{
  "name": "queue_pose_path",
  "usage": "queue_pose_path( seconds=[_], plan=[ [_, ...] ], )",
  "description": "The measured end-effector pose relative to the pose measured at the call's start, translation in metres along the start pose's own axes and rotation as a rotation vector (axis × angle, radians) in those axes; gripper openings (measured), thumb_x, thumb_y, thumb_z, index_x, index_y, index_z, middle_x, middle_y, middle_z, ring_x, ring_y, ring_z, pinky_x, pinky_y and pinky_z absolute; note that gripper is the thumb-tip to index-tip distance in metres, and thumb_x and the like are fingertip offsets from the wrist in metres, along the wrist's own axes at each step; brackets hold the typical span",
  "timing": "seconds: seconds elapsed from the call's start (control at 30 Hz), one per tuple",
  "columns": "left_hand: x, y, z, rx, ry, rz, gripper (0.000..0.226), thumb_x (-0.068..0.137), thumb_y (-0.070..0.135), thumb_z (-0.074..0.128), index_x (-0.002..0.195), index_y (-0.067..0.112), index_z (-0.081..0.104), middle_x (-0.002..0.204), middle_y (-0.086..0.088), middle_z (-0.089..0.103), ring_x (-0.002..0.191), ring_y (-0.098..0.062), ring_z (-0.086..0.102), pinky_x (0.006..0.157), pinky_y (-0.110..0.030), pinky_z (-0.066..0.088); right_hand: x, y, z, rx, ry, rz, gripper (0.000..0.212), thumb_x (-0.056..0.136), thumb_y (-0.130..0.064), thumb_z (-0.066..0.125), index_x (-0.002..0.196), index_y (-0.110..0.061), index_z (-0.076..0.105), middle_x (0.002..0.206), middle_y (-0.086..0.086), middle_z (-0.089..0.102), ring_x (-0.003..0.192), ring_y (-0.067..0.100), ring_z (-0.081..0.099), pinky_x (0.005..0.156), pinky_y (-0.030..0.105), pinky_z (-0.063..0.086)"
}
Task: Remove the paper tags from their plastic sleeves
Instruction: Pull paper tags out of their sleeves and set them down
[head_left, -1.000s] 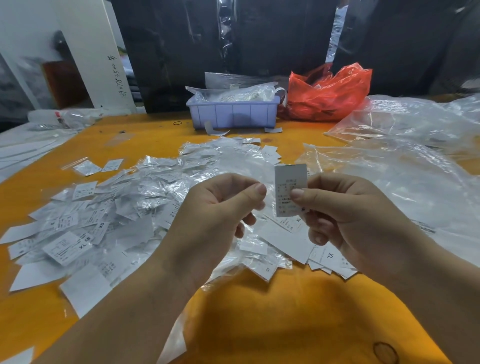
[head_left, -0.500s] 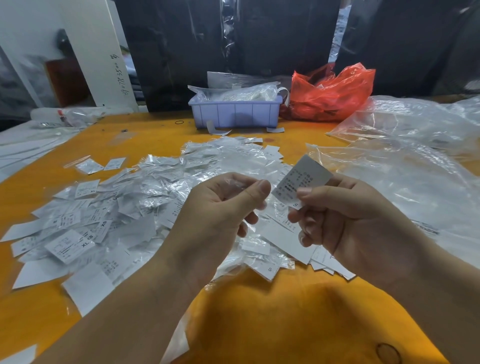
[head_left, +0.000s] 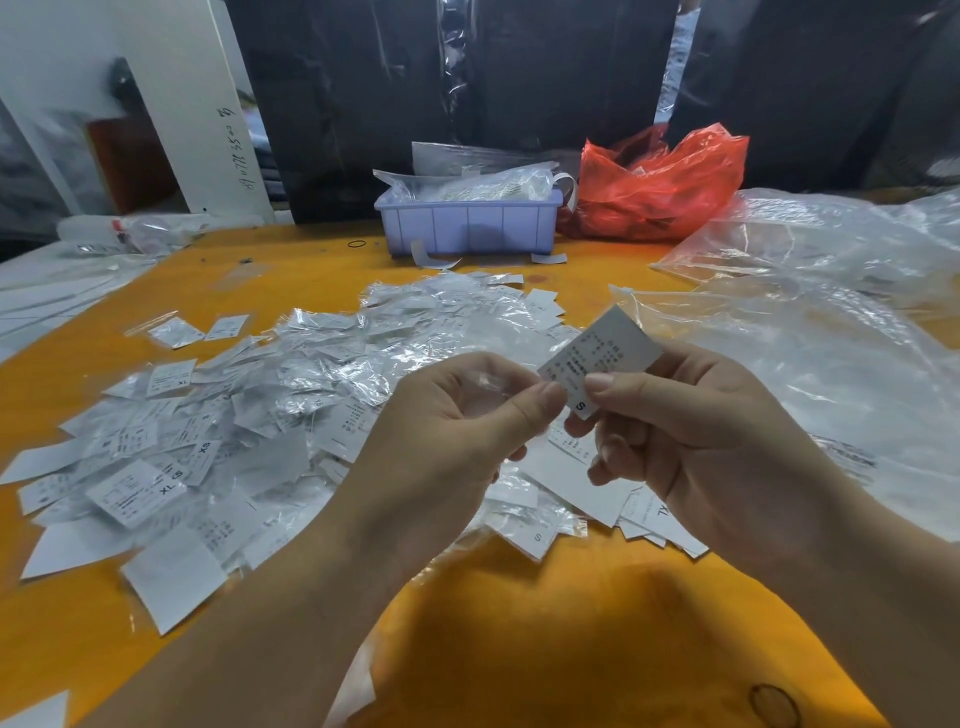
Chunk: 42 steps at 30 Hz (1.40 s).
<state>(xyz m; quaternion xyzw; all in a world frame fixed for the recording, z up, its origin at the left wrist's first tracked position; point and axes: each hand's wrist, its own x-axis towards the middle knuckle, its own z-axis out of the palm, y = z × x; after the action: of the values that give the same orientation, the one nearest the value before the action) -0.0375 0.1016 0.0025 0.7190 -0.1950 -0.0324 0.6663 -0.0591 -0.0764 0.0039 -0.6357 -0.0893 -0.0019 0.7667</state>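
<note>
My right hand (head_left: 691, 431) pinches a white paper tag (head_left: 602, 353) marked S between thumb and fingers, tilted up to the right. My left hand (head_left: 457, 431) pinches a small clear plastic sleeve (head_left: 485, 384), with its thumb tip almost touching the tag's lower left corner. Both hands hover above a wide pile of sleeved and loose tags (head_left: 249, 415) spread over the orange table (head_left: 571, 623).
A lilac plastic bin (head_left: 467, 226) stuffed with clear bags stands at the back centre, a red plastic bag (head_left: 660, 182) next to it. Large crumpled clear plastic bags (head_left: 810, 322) cover the right side. A few bare tags (head_left: 649, 514) lie under my right hand.
The tag in my right hand has tilted from upright to slanting right, printed side up. My left hand stays closed on the clear sleeve, and the two hands have drawn slightly together.
</note>
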Motion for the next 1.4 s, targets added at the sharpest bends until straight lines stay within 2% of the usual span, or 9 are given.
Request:
queue_pose_path(
  seconds=[0.17, 0.37, 0.43, 0.5, 0.63, 0.9, 1.03, 1.2, 1.4],
  plan=[
    [-0.0004, 0.0008, 0.0008, 0.025, -0.011, 0.025, 0.026, 0.068, 0.044, 0.071, 0.078, 0.019, 0.073, 0.078, 0.009, 0.073, 0.059, -0.002, 0.055, 0.052, -0.015, 0.046, 0.0002, 0.0011, 0.0006, -0.074, 0.052, -0.038, 0.033, 0.072, -0.018, 0.068, 0.104, -0.008, 0.069, 0.074, 0.006, 0.067, 0.056, 0.014, 0.060, 0.056, 0.027, 0.053],
    [-0.0007, 0.0014, 0.0016, 0.012, -0.014, 0.032, 0.018, 0.070, 0.035, 0.073, 0.072, 0.018, 0.072, 0.068, 0.010, 0.071, 0.057, 0.000, 0.058, 0.051, -0.013, 0.045, 0.0002, -0.0004, 0.0009, -0.075, 0.066, -0.033, 0.034, 0.066, -0.012, 0.074, 0.100, -0.010, 0.070, 0.092, 0.015, 0.071, 0.073, 0.019, 0.066, 0.057, 0.026, 0.054],
    [-0.0005, 0.0010, 0.0009, 0.009, -0.001, 0.017, 0.023, 0.069, 0.038, 0.074, 0.072, 0.015, 0.071, 0.067, 0.008, 0.070, 0.058, -0.001, 0.057, 0.051, -0.015, 0.045, 0.0000, -0.0010, -0.0002, -0.076, 0.065, -0.043, 0.035, 0.066, -0.010, 0.079, 0.099, -0.008, 0.071, 0.089, 0.015, 0.070, 0.070, 0.019, 0.065, 0.058, 0.027, 0.054],
    [-0.0003, 0.0007, -0.0007, 0.016, 0.029, 0.001, 0.027, 0.066, 0.044, 0.074, 0.074, 0.018, 0.071, 0.065, 0.007, 0.068, 0.058, -0.003, 0.056, 0.052, -0.016, 0.045, 0.0003, -0.0017, -0.0014, -0.060, 0.086, -0.058, 0.030, 0.067, -0.010, 0.073, 0.097, -0.007, 0.071, 0.085, 0.015, 0.069, 0.064, 0.018, 0.063, 0.058, 0.027, 0.054],
    [0.0003, 0.0015, -0.0038, 0.021, 0.079, -0.017, 0.022, 0.065, 0.048, 0.074, 0.071, 0.028, 0.072, 0.063, 0.010, 0.066, 0.056, -0.002, 0.056, 0.051, -0.016, 0.047, 0.0009, -0.0035, -0.0032, -0.047, 0.113, -0.066, 0.024, 0.067, -0.011, 0.069, 0.090, -0.008, 0.073, 0.079, 0.013, 0.069, 0.059, 0.017, 0.060, 0.054, 0.026, 0.054],
    [-0.0001, -0.0005, -0.0012, 0.032, -0.006, -0.005, 0.025, 0.068, 0.043, 0.075, 0.078, 0.019, 0.073, 0.075, 0.005, 0.072, 0.060, -0.003, 0.056, 0.053, -0.017, 0.047, -0.0007, -0.0021, 0.0000, -0.082, 0.054, -0.063, 0.029, 0.068, -0.012, 0.069, 0.096, -0.001, 0.069, 0.075, 0.012, 0.067, 0.057, 0.017, 0.060, 0.052, 0.025, 0.052],
    [-0.0001, -0.0006, -0.0024, 0.065, -0.034, -0.006, 0.028, 0.071, 0.052, 0.076, 0.082, 0.026, 0.074, 0.077, 0.008, 0.071, 0.063, -0.001, 0.059, 0.056, -0.021, 0.047, -0.0001, -0.0015, -0.0005, -0.092, 0.063, -0.061, 0.029, 0.068, -0.013, 0.070, 0.095, -0.003, 0.070, 0.074, 0.009, 0.068, 0.057, 0.016, 0.060, 0.053, 0.025, 0.052],
    [-0.0001, -0.0005, -0.0018, 0.004, -0.061, 0.013, 0.021, 0.084, 0.038, 0.059, 0.083, 0.025, 0.075, 0.073, 0.005, 0.068, 0.063, -0.005, 0.058, 0.053, -0.019, 0.046, 0.0012, -0.0006, 0.0011, -0.085, 0.037, -0.022, 0.031, 0.066, -0.012, 0.071, 0.094, -0.002, 0.069, 0.066, 0.004, 0.066, 0.053, 0.016, 0.058, 0.049, 0.024, 0.050],
    [0.0001, -0.0020, -0.0030, 0.009, -0.076, 0.031, 0.016, 0.086, 0.037, 0.066, 0.084, 0.025, 0.076, 0.072, 0.005, 0.068, 0.063, -0.004, 0.058, 0.053, -0.019, 0.045, 0.0003, -0.0005, 0.0015, -0.086, 0.018, -0.048, 0.019, 0.069, -0.013, 0.070, 0.088, -0.009, 0.073, 0.058, 0.003, 0.054, 0.047, 0.012, 0.044, 0.043, 0.022, 0.039]
  ],
)
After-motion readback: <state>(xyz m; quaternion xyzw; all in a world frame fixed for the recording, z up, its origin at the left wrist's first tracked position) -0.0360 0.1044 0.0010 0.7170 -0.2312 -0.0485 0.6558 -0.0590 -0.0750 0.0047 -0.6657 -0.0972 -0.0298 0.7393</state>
